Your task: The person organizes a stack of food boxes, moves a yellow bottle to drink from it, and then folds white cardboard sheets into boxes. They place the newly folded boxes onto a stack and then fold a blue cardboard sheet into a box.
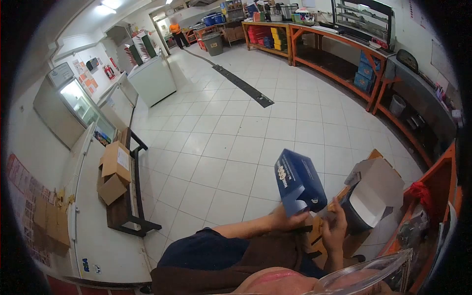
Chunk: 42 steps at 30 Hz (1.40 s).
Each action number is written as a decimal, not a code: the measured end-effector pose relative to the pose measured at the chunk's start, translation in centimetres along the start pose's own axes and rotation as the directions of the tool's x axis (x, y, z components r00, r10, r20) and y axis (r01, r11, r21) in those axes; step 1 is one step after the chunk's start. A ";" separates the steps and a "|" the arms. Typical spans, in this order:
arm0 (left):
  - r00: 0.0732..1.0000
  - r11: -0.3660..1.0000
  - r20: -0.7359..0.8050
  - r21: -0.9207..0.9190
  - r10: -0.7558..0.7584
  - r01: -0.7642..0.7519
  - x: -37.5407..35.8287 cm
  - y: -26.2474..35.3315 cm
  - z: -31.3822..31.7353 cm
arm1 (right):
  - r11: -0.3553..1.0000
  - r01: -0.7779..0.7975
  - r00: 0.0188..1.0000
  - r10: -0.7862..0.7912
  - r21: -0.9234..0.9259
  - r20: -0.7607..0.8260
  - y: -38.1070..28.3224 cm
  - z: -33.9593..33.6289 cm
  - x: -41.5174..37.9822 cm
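My left hand is wrapped around the lower end of a dark blue printed carton, which is held tilted above the floor. A flap at its near end stands open. Just to the right of the carton is my right hand, with its fingers raised and apart close to the carton's lower corner. Beside that hand stands a larger open box, dark outside and pale inside, its flaps spread out. Brown cardboard shows below it, partly hidden behind my right hand.
A brown cardboard box rests on a dark wooden bench at left, next to a white chest freezer. Orange-framed worktables line the right wall. A black cable cover crosses the tiled floor. A person stands far back.
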<state>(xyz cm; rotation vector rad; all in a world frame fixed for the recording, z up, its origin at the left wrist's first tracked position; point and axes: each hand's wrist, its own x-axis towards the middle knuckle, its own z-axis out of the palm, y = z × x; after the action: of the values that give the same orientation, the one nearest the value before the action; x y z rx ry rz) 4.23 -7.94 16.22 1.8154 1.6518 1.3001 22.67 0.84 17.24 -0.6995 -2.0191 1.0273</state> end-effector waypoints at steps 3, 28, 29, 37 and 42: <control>0.995 0.991 -0.051 0.106 0.082 -0.076 0.4 0.7 -0.9 | 0.945 -0.100 0.958 0.176 0.310 -0.226 -0.2 0.0 -0.2; 0.992 0.937 -0.045 0.337 0.114 -0.093 0.9 0.7 1.3 | 0.926 0.255 0.967 -0.243 -0.277 0.079 -3.9 -1.4 -0.5; 0.987 0.924 -0.074 0.369 0.143 -0.106 1.1 0.9 1.1 | 0.933 0.248 0.969 -0.235 -0.261 0.078 -3.9 -1.4 -0.5; 0.982 0.962 0.124 0.250 -0.146 0.111 0.9 1.5 0.5 | 0.952 0.210 0.978 -0.202 -0.221 0.059 -3.5 -0.8 -0.7; 0.968 0.975 0.223 0.215 -0.112 0.064 0.7 2.7 0.5 | 0.974 0.161 0.985 -0.169 -0.161 -0.040 -3.4 -0.6 -1.3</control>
<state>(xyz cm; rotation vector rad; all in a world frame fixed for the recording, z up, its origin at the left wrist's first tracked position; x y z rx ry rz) 6.10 -7.86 18.28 1.9021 1.7655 0.8658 23.45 -1.62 19.89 -0.6211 -2.0888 0.7516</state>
